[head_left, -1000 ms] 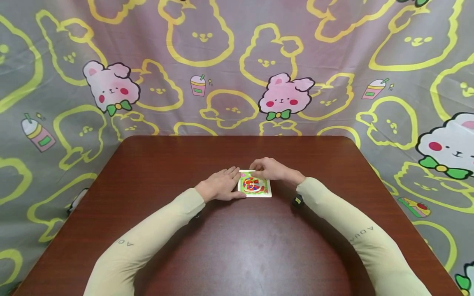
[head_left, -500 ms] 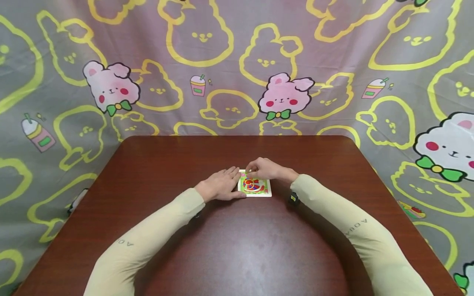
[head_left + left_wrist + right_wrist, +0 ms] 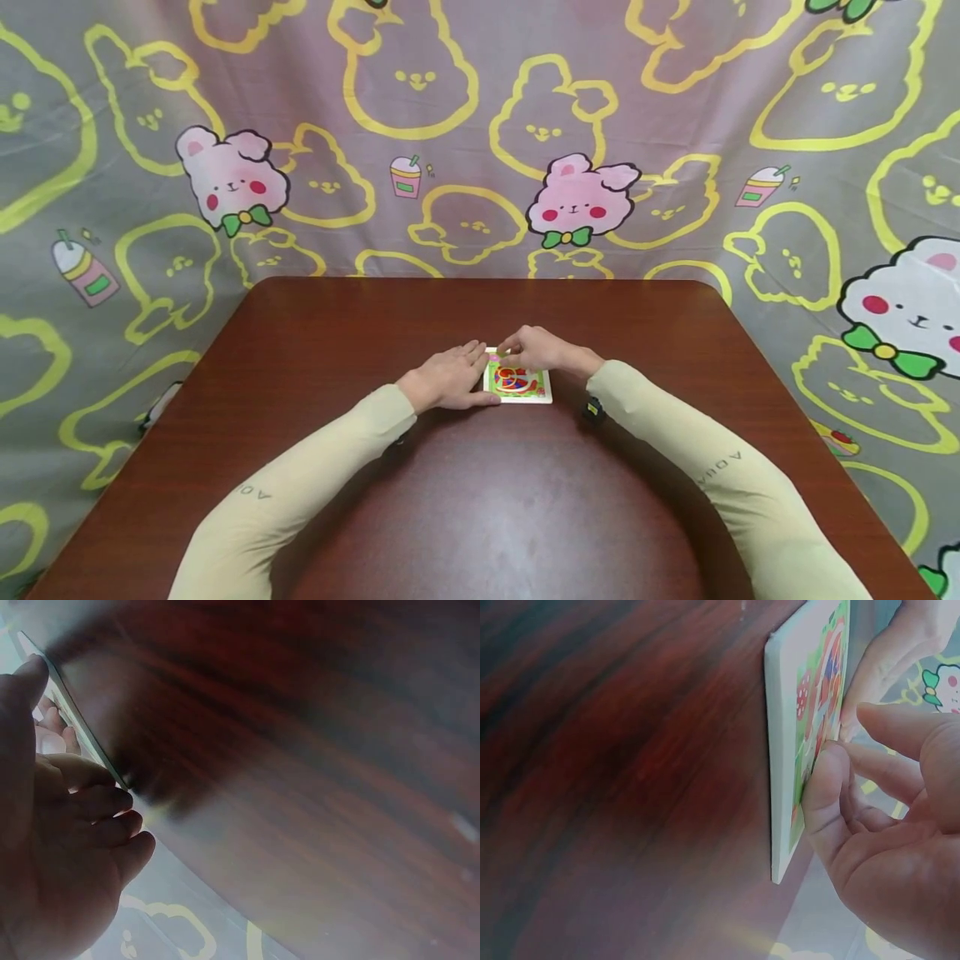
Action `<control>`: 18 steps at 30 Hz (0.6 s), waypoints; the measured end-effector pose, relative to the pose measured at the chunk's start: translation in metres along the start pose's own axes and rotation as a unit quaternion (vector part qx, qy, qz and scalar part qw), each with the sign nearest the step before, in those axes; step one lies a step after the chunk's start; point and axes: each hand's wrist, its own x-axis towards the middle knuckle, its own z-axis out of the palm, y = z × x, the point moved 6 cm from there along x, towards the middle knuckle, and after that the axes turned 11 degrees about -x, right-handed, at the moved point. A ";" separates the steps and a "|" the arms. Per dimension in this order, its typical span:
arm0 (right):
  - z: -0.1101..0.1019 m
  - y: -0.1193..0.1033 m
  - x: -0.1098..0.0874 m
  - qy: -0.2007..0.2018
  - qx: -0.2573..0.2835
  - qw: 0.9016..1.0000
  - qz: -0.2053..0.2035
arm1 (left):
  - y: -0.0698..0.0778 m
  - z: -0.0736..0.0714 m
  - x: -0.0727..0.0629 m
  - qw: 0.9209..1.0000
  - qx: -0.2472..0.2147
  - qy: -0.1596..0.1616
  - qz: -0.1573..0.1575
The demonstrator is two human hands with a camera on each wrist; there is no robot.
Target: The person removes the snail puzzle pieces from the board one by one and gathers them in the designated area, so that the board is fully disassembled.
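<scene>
Here, the picture board lies just below the frame's centre, its left edge touching the left hand, fingers outstretched; the right hand curls over its upper part, whether pinching anything I cannot tell.

A grey curtain printed with cartoon bunnies hangs behind a brown table.

Long cream sleeves with dark lettering

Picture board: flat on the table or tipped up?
Flat, picture side up: the right wrist view shows the board's white edge lying along the table.
</scene>
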 end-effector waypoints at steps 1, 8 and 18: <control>0.000 0.000 0.000 0.000 0.003 1.000 0.002 | 0.000 0.000 0.000 1.000 0.002 -0.001 -0.001; 0.000 0.000 -0.001 0.002 0.002 1.000 0.006 | 0.001 -0.001 -0.002 1.000 0.002 0.001 -0.004; 0.002 -0.007 -0.004 -0.008 -0.023 1.000 -0.015 | 0.000 0.000 -0.001 1.000 -0.002 -0.002 -0.007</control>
